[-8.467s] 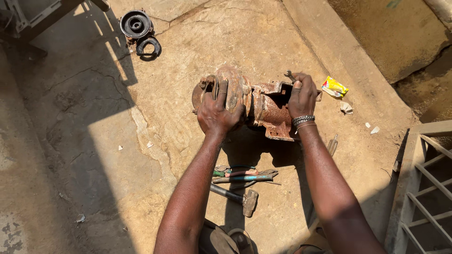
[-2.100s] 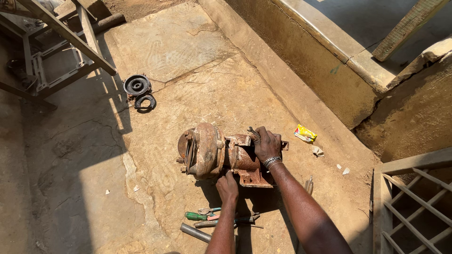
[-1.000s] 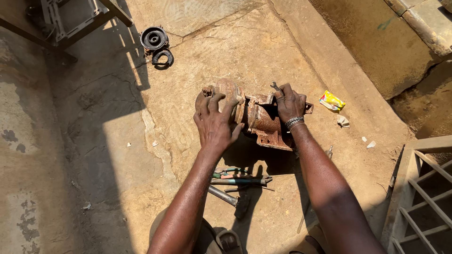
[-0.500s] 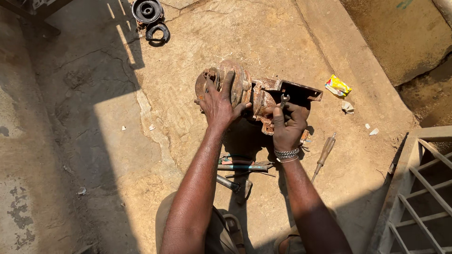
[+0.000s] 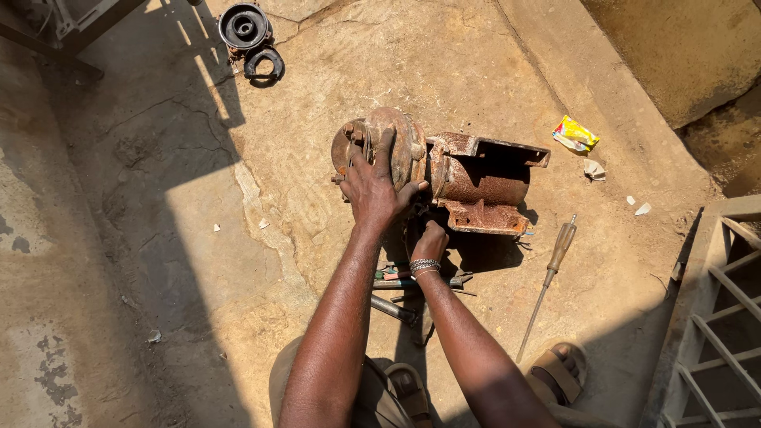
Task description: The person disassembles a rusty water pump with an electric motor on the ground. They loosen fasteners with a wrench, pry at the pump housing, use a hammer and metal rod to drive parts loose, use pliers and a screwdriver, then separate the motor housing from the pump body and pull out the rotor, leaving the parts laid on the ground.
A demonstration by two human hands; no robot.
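Under the left hand [image 5: 375,188], clamped on its round end, the rusty pump casing [image 5: 444,170] looked heavy and rigid, while the right hand [image 5: 429,240] gripped its underside.

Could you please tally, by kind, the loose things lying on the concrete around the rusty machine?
Black round parts: 2
Screwdriver: 1
Yellow wrapper: 1
Pale scraps by the wrapper: 2
Tools under the right hand: partly hidden, not counted
Total: 6
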